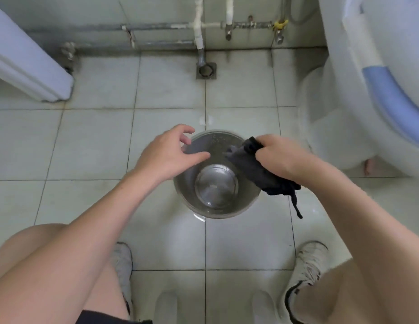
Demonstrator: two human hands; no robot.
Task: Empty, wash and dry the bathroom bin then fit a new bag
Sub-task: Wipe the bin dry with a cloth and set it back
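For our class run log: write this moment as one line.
stage: drying | bin: upright, floor | left hand: open at rim | right hand: grips dark cloth

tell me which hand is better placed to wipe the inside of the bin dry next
Right. The right hand already grips the dark cloth at the rim of the metal bin. The left hand holds nothing, fingers spread over the far rim, better suited to steadying it.

Shiny smooth metal bin point(248, 202), dark matt cloth point(247, 160), glossy tiled floor point(98, 141).
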